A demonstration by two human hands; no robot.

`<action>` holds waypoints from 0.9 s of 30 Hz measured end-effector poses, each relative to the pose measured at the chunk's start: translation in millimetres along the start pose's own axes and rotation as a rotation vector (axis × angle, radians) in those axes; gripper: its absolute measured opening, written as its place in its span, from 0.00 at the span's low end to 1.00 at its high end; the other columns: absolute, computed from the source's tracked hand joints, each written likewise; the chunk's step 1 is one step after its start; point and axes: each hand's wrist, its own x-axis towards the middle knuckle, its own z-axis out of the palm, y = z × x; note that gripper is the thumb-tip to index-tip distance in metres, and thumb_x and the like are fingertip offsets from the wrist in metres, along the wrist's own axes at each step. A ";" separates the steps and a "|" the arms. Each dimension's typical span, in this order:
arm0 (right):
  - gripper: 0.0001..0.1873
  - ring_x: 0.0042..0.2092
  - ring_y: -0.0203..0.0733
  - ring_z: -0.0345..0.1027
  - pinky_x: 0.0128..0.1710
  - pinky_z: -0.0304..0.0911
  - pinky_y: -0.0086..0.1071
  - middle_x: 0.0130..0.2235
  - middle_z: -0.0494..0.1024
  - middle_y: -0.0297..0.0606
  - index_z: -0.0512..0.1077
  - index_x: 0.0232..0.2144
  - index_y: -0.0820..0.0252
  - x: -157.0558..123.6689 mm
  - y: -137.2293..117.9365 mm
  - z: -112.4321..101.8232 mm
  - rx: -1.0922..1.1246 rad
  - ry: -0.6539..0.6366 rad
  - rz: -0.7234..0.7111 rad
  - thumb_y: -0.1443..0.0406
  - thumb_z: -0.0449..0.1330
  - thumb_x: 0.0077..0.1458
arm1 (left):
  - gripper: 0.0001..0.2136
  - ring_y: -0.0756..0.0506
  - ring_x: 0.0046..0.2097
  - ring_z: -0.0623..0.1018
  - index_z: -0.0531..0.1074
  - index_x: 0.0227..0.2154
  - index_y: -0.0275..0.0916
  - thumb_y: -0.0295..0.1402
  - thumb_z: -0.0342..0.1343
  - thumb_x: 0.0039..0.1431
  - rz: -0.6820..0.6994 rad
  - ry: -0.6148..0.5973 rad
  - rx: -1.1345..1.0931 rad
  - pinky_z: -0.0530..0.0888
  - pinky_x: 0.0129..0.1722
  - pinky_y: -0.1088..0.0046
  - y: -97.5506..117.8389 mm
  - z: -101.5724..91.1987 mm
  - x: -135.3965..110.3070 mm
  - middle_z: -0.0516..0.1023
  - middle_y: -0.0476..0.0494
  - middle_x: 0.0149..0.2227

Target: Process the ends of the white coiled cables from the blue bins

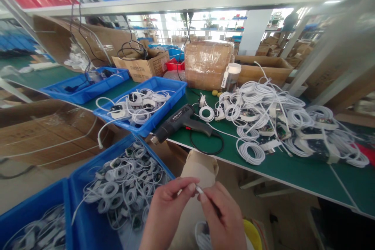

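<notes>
I have both hands low in the view, at about 6 o'clock, meeting over my lap below the edge of the green surface (293,170). My left hand (168,203) and my right hand (221,215) each pinch one end of a small white cable tip (199,190) between thumb and forefinger; neither hand is spread.

I judge this to be a fitting or inspecting step on the cable's end, with the cable itself trailing down toward a white coil (202,238) near 6 o'clock. The next move, as I read it, calls for a steady fine pinch and small fingertip motions rather than any reach.

The tip is short, and its long axis runs from 10 o'clock to 4 o'clock, the upper end toward my left thumb. Which end is the plug face I cannot tell.

At 8 o'clock sits a blue bin (88,203) full of coiled cables; at 12 o'clock lies a black heat gun (181,122) on the surface.
</notes>
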 end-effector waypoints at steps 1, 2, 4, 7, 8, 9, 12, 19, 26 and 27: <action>0.15 0.33 0.38 0.68 0.34 0.58 0.30 0.30 0.71 0.34 0.76 0.28 0.57 -0.2 -0.5 -0.8 -0.047 0.018 -0.037 0.63 0.56 0.67 | 0.09 0.42 0.36 0.82 0.88 0.33 0.44 0.39 0.66 0.53 0.019 -0.004 0.012 0.76 0.40 0.73 1.5 -0.1 -0.3 0.86 0.45 0.31; 0.15 0.33 0.38 0.68 0.34 0.58 0.30 0.30 0.71 0.34 0.75 0.28 0.57 -0.1 0.5 -1.2 -0.077 0.029 -0.052 0.63 0.56 0.67 | 0.08 0.42 0.36 0.82 0.88 0.32 0.45 0.39 0.66 0.53 0.040 -0.008 0.021 0.76 0.40 0.73 2.5 0.0 -0.3 0.87 0.45 0.32; 0.15 0.32 0.39 0.68 0.34 0.58 0.30 0.30 0.72 0.34 0.75 0.27 0.56 1.0 5.6 -1.5 -0.056 -0.005 -0.015 0.63 0.56 0.67 | 0.08 0.42 0.37 0.82 0.88 0.31 0.45 0.39 0.66 0.53 0.058 -0.001 0.028 0.75 0.40 0.73 2.6 0.3 0.3 0.87 0.45 0.33; 0.16 0.30 0.39 0.67 0.30 0.57 0.30 0.28 0.72 0.33 0.75 0.26 0.57 4.6 13.6 -1.3 0.093 -0.099 0.119 0.61 0.58 0.66 | 0.09 0.40 0.38 0.82 0.88 0.32 0.45 0.41 0.65 0.52 0.015 0.035 0.044 0.76 0.40 0.72 0.9 0.7 2.0 0.87 0.45 0.33; 0.16 0.30 0.39 0.66 0.29 0.57 0.30 0.28 0.72 0.32 0.75 0.26 0.57 5.6 14.5 -1.4 0.115 -0.110 0.135 0.60 0.58 0.65 | 0.10 0.40 0.38 0.83 0.88 0.33 0.45 0.41 0.65 0.52 -0.010 0.043 0.057 0.76 0.41 0.71 0.7 0.7 2.5 0.87 0.44 0.33; 0.16 0.30 0.39 0.66 0.30 0.57 0.30 0.28 0.72 0.33 0.75 0.26 0.57 6.2 14.1 -1.5 0.110 -0.104 0.125 0.61 0.58 0.65 | 0.11 0.39 0.38 0.83 0.88 0.33 0.44 0.42 0.64 0.52 -0.032 0.045 0.069 0.76 0.42 0.70 0.8 0.7 2.8 0.87 0.44 0.32; 0.14 0.32 0.39 0.67 0.33 0.57 0.31 0.29 0.72 0.33 0.76 0.27 0.57 5.6 7.9 -2.3 0.008 -0.045 0.016 0.62 0.58 0.66 | 0.12 0.38 0.38 0.83 0.88 0.34 0.44 0.42 0.64 0.51 -0.054 0.030 0.088 0.76 0.43 0.68 3.3 0.5 2.0 0.87 0.43 0.32; 0.16 0.30 0.39 0.66 0.31 0.56 0.31 0.27 0.72 0.32 0.77 0.25 0.57 4.8 3.6 -3.9 0.134 -0.068 0.199 0.59 0.61 0.63 | 0.09 0.39 0.38 0.83 0.88 0.31 0.43 0.41 0.67 0.51 0.009 0.040 0.015 0.76 0.41 0.70 3.7 1.7 -0.3 0.87 0.43 0.33; 0.14 0.33 0.39 0.69 0.34 0.59 0.30 0.30 0.73 0.34 0.79 0.29 0.56 3.1 -1.4 -1.9 0.028 0.008 0.009 0.63 0.59 0.66 | 0.10 0.38 0.39 0.83 0.88 0.33 0.44 0.41 0.65 0.53 -0.026 0.008 0.077 0.75 0.43 0.69 5.0 0.0 1.6 0.88 0.42 0.35; 0.14 0.32 0.39 0.68 0.34 0.59 0.30 0.29 0.72 0.34 0.78 0.28 0.56 2.2 -2.4 -1.6 0.017 0.021 -0.002 0.62 0.59 0.66 | 0.09 0.39 0.39 0.83 0.88 0.33 0.44 0.40 0.66 0.53 -0.012 -0.007 0.068 0.75 0.43 0.70 6.2 -0.8 1.7 0.88 0.43 0.35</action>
